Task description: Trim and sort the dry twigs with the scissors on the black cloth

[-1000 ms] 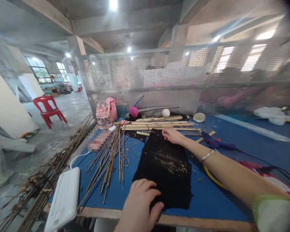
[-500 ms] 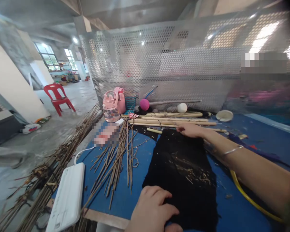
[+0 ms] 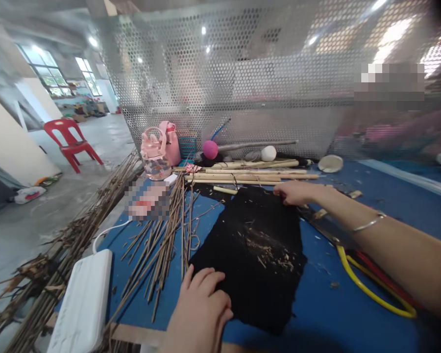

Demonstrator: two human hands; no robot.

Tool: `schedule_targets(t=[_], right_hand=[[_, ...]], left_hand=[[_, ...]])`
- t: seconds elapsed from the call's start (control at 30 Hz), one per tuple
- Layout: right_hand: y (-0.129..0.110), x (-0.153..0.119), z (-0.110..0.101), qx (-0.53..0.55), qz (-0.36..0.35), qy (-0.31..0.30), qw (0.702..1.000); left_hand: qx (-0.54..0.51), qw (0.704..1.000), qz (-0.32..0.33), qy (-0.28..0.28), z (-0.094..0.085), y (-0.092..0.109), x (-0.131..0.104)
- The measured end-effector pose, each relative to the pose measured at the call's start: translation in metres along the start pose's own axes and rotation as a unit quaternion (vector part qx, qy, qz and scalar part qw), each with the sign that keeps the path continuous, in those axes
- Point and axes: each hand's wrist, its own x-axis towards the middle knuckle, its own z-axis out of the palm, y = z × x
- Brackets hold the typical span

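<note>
Black cloth (image 3: 242, 267), blurred object (image 3: 149, 200) apparently pink

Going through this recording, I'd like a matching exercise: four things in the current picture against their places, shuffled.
1. Left hand
2. Right hand
3. Red chair
4. White power bank

A. At the black cloth's far right corner
B. At the blue table's near left corner
C. At the cloth's near left part
D. On the floor

Pairs: 1-C, 2-A, 3-D, 4-B.
</note>
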Motion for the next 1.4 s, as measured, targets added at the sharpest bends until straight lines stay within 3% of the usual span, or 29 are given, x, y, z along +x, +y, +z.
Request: schedule_targets(t=[0.17,0.4,0.63,0.73,0.83,0.93,1.03,1.13,1.27,1.4], right_hand=[[0.005,0.012,-0.005,-0.07,0.011,0.003,0.998],[0.0,0.017,-0.02,-0.049,0.053,-0.008,0.997],[-0.014,-0.023,-0.043,-0.056,0.069,0.04,0.995],[-0.021,-0.052,-0.043,-0.052,0.066,0.028,0.996],[-0.029,-0.09,-0.027,-0.042,0.08,0.032,0.995],[-0.039,-0.142,0.003,0.022,0.106,0.108,0.988],[-0.053,-0.199,0.04,0.121,0.118,0.169,0.971],[-0.068,-0.239,0.073,0.239,0.119,0.215,0.939],[-0.076,-0.254,0.094,0.287,0.15,0.267,0.908],[-0.048,-0.244,0.081,0.174,0.197,0.331,0.906]], left_hand=[[-0.028,0.999,0.011,-0.037,-0.011,0.005,0.005],[-0.011,0.998,0.041,-0.044,0.001,-0.005,0.007],[0.023,0.992,0.104,-0.075,-0.007,-0.009,0.007],[0.061,0.992,0.101,-0.049,-0.011,-0.005,0.007],[0.105,0.993,0.05,-0.014,-0.016,-0.007,0.0],[0.132,0.99,0.029,-0.034,-0.027,-0.019,-0.011],[0.17,0.985,0.023,-0.011,-0.036,-0.029,-0.016],[0.181,0.981,0.064,0.031,-0.035,-0.02,-0.007],[0.162,0.98,0.116,0.018,-0.013,0.011,0.007],[0.144,0.981,0.133,-0.004,0.012,0.026,0.008]])
